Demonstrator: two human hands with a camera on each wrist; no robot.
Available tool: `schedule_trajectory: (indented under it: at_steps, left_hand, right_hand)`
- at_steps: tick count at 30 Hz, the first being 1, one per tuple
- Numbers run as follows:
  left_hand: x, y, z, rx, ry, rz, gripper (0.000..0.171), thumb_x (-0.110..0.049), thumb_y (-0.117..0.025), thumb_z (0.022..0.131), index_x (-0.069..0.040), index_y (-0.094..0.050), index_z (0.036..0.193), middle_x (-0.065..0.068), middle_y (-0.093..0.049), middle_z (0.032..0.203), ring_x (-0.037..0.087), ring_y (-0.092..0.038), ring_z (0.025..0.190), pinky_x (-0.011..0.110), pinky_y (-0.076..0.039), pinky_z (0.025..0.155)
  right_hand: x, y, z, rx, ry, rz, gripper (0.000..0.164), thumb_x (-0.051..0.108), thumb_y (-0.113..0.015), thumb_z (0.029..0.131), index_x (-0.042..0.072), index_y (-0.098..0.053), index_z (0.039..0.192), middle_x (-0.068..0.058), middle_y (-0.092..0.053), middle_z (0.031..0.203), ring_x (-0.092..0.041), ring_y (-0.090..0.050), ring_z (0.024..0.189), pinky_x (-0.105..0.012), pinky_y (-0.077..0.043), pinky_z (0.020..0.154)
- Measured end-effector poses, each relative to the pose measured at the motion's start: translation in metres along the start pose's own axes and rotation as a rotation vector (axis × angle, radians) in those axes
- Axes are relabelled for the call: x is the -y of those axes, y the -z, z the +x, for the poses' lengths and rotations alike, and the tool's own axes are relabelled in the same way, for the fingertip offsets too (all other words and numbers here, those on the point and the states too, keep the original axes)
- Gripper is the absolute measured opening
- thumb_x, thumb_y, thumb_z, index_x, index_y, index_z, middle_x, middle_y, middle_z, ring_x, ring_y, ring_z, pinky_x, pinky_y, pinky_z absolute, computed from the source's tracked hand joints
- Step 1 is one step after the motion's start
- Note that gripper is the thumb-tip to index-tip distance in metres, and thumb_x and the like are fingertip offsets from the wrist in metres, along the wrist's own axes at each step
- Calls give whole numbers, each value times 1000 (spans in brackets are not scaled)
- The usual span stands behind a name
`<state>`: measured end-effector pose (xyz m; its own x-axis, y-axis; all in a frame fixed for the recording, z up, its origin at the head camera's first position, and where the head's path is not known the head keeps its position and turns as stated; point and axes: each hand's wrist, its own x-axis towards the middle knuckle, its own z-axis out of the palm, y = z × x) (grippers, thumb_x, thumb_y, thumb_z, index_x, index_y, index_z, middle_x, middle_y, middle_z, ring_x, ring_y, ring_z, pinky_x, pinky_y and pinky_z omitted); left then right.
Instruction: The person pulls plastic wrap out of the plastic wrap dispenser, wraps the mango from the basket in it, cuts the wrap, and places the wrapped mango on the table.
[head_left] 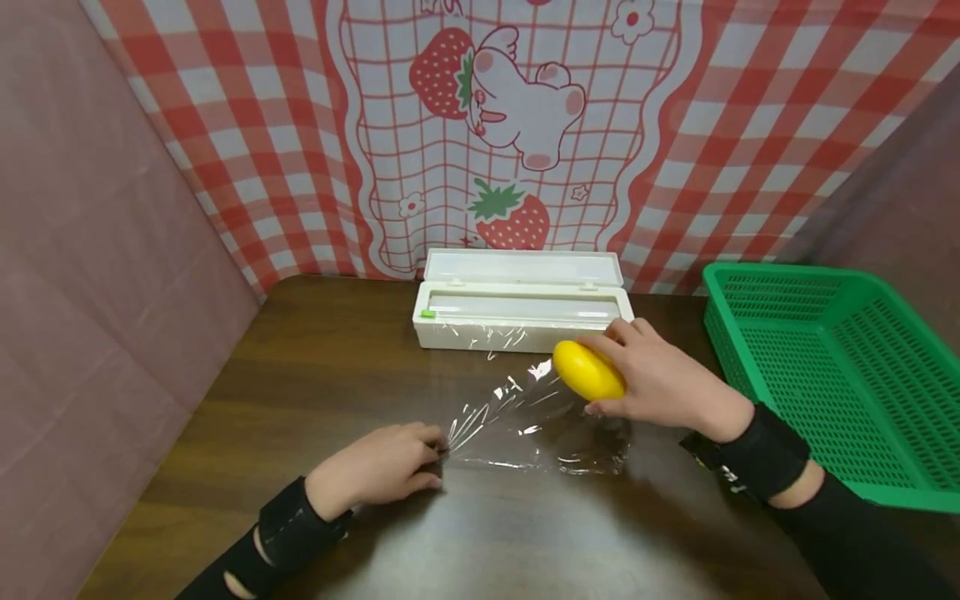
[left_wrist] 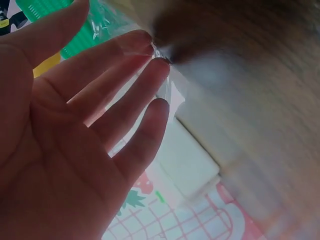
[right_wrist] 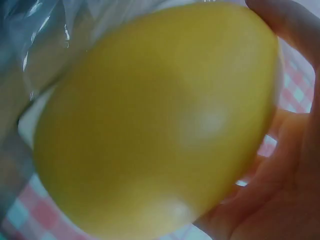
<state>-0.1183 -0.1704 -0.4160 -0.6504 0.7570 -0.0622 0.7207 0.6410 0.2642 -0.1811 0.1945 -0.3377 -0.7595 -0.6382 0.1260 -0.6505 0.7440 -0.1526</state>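
Observation:
My right hand point(head_left: 652, 375) holds a smooth yellow egg-shaped object point(head_left: 588, 372), fingers and thumb around its sides, above the right part of a sheet of clear plastic wrap point(head_left: 517, 429). The same yellow object point(right_wrist: 160, 120) fills most of the right wrist view. The wrap runs from the front of a white dispenser box point(head_left: 517, 337) toward me, creased in bright folds. At the sheet's near left corner, my left hand point(head_left: 378, 465) touches the gathered film with its fingertips. In the left wrist view its fingers point(left_wrist: 135, 135) are extended, the thumb apart from them.
The dispenser's lid point(head_left: 522, 267) stands raised at the back, with a small green slider point(head_left: 427, 314) at the box's left end. A green plastic basket point(head_left: 757, 367) is at the right on the brown wooden table point(head_left: 315, 358). Behind hangs a red-and-white checked cloth point(head_left: 300, 108).

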Motion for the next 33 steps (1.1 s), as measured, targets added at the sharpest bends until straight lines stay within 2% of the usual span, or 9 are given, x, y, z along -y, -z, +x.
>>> schedule_trajectory:
  at_steps: [4,11,14,18,21,26,33]
  left_hand:
    - [1,-3,-1,-19,-2,-3,20,-31,-73,92,-11,-76,92,-1,-62,111,15,-60,99,35,-52,83]
    - [2,-4,1,-15,6,-4,18,-30,-76,89,-12,-76,87,-4,-62,103,13,-57,92,30,-51,78]
    - [2,-4,3,-15,17,-10,17,-28,-78,88,-12,-75,86,-5,-61,102,12,-56,90,29,-51,77]
    - [2,-6,4,-28,6,-11,14,-23,-81,85,-12,-74,87,-5,-61,101,12,-56,90,30,-51,76]
    - [2,-7,5,-41,-4,-14,12,-19,-82,84,-11,-74,88,-5,-61,102,13,-58,90,31,-52,77]
    - [4,-9,7,-63,-24,14,9,-18,-80,85,-13,-73,86,-7,-58,95,11,-57,85,29,-51,72]
    - [7,-9,11,-134,-21,52,14,-13,-78,85,-16,-67,78,-10,-48,80,8,-49,72,24,-47,63]
  right_hand:
    - [13,-22,17,-12,61,41,81,43,-89,71,16,-55,139,-6,-50,113,-24,-43,98,-35,-45,75]
    - [33,-59,45,-52,126,96,83,47,-89,70,18,-56,140,-6,-47,109,-24,-39,98,-34,-42,74]
    - [39,-74,54,-63,135,99,88,48,-90,68,15,-54,141,-7,-49,113,-25,-41,100,-36,-46,77]
    - [42,-89,60,-67,129,108,87,47,-93,64,8,-52,131,-9,-52,117,-27,-46,104,-41,-48,87]
    - [42,-98,62,-65,125,141,82,45,-94,64,6,-52,122,-9,-53,115,-28,-48,104,-41,-46,91]
    - [39,-105,63,-74,121,201,78,45,-93,65,8,-54,121,-8,-55,114,-28,-48,104,-41,-43,92]
    - [38,-104,62,-46,165,153,72,47,-89,71,11,-57,125,-6,-54,119,-27,-47,106,-43,-39,92]
